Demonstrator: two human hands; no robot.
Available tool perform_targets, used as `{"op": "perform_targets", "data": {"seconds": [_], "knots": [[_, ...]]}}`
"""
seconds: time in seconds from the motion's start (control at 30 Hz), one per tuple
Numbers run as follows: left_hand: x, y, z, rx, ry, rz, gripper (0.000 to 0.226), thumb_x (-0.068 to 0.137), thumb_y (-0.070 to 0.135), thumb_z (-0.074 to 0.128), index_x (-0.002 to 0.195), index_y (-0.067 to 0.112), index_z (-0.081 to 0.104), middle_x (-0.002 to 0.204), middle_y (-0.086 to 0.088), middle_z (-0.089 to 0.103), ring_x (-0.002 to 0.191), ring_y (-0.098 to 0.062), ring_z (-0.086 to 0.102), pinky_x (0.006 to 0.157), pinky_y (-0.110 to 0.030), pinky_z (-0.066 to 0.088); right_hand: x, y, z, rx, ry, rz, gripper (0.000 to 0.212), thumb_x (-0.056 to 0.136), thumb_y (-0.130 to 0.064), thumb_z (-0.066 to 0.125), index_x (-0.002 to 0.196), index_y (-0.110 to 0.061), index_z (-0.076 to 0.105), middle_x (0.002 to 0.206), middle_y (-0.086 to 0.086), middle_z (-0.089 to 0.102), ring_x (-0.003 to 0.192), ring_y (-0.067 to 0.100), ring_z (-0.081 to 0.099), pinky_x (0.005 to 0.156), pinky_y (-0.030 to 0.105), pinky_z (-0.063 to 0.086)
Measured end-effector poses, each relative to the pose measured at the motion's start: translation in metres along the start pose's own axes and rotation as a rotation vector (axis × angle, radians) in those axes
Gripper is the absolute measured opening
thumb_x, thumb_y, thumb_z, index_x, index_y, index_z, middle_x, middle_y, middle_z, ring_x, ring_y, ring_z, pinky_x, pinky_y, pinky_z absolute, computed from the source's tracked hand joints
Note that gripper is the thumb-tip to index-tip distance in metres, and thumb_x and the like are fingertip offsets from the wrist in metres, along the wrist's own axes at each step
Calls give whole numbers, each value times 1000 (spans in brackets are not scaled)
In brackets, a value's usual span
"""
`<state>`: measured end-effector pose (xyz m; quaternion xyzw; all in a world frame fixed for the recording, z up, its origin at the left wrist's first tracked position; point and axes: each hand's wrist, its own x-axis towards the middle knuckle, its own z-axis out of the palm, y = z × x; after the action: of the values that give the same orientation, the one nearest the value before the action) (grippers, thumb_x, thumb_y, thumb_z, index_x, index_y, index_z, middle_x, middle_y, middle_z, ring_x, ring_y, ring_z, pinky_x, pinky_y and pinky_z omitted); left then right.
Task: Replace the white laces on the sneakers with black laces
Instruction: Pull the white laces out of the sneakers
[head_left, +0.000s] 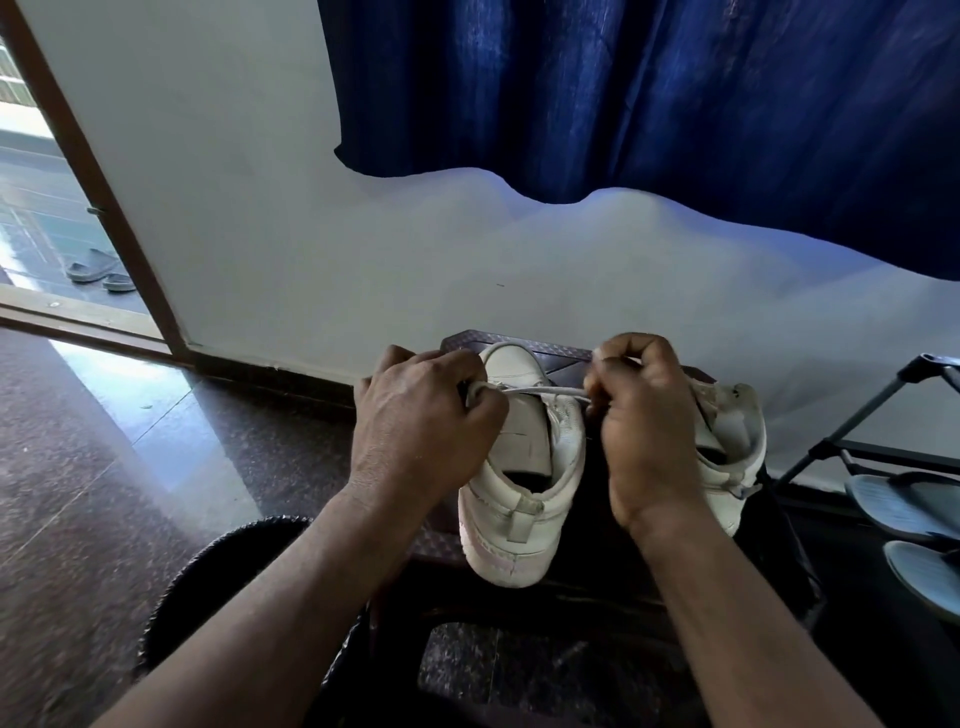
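The near sneaker (519, 519) stands on the dark counter (563, 358) directly ahead of me, heel toward me and toe toward the wall (311, 260), so its long axis runs away from my body. The white lace (540, 389) crosses that axis at right angles, drawn in a straight span over the front of the shoe from my left hand (423, 421) to my right hand (647, 436). Both hands are closed. The left curls round one end of the lace at the shoe's left flank, and the right pinches the other end in the gap between the two shoes. Neither hand is nearer; they sit level on opposite sides. In my judgement, freeing the lace calls for a pull along the span toward one side. The second sneaker (737, 415) stands just to the right, partly covered by my right hand; I cannot tell whether it carries a lace. The eyelets are hidden under my knuckles. No black laces are in view.
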<state>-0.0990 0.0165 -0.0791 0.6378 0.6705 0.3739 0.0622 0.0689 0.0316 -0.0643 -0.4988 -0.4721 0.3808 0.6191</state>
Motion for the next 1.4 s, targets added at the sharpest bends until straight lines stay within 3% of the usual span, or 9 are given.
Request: {"op": "perform_targets", "data": {"seconds": [0.17, 0.33, 0.43, 0.6, 0.83, 1.0, 1.13, 1.27, 1.4], "knots": [[-2, 0, 2, 11, 26, 2, 22, 80, 48, 48, 81, 31, 62, 78, 16, 59, 99, -15, 41, 80, -36, 37, -2, 5, 0, -752, -202, -303, 18, 98, -39, 66, 93, -23, 72, 83, -9, 68, 85, 17, 62, 79, 34, 48], [-3, 2, 3, 31, 38, 1, 29, 81, 51, 45, 87, 34, 68, 94, 18, 62, 113, -17, 40, 85, -39, 34, -5, 10, 1, -828, -203, -414, 8, 93, -34, 71, 90, -28, 75, 88, -8, 63, 92, 19, 59, 80, 31, 44], [-3, 2, 2, 31, 30, -3, 31, 82, 52, 46, 92, 35, 70, 108, 18, 63, 117, -17, 38, 87, -39, 33, -9, 6, 3, -460, -94, -382, 14, 98, -23, 64, 85, -24, 67, 88, -4, 65, 85, 15, 62, 76, 27, 47], [-3, 3, 3, 14, 24, -19, 32, 80, 49, 46, 95, 34, 70, 112, 18, 63, 116, -17, 39, 87, -37, 31, -6, -14, 5, 533, -46, 82, 28, 108, -7, 43, 85, -19, 54, 90, 10, 73, 68, 15, 54, 63, 24, 41], [-3, 2, 4, -37, 27, -45, 24, 80, 49, 48, 88, 33, 64, 89, 17, 57, 101, -15, 41, 83, -38, 39, -5, 6, 1, -634, -164, -311, 6, 99, -29, 67, 96, -25, 71, 88, -9, 69, 81, 6, 62, 77, 22, 48], [-3, 1, 4, -43, 24, -36, 24, 79, 49, 48, 88, 34, 65, 86, 17, 55, 98, -14, 40, 83, -38, 41, -5, 9, 3, -882, -202, -422, 9, 95, -29, 69, 91, -21, 73, 91, -3, 60, 92, 22, 58, 77, 28, 39], [-3, 1, 4, -51, 29, -32, 24, 79, 48, 48, 87, 33, 64, 85, 16, 55, 96, -15, 42, 83, -38, 43, -8, -1, 1, -426, -48, -440, 19, 104, -18, 58, 86, -23, 62, 87, -7, 59, 79, 5, 57, 73, 17, 40], [-2, 2, 4, -55, 24, -33, 23, 78, 47, 47, 85, 31, 62, 84, 16, 55, 95, -18, 46, 84, -39, 46, -1, -12, -3, 423, -41, -21, 36, 108, -12, 51, 78, -27, 64, 84, -7, 68, 74, 12, 59, 68, 26, 43], [-2, 1, 5, -65, 18, -36, 20, 78, 46, 48, 83, 31, 61, 82, 15, 55, 94, -18, 47, 83, -39, 47, 0, -10, -3, 564, -118, 109, 24, 99, -13, 56, 78, -21, 64, 83, 5, 69, 66, 16, 55, 58, 23, 40]]}}
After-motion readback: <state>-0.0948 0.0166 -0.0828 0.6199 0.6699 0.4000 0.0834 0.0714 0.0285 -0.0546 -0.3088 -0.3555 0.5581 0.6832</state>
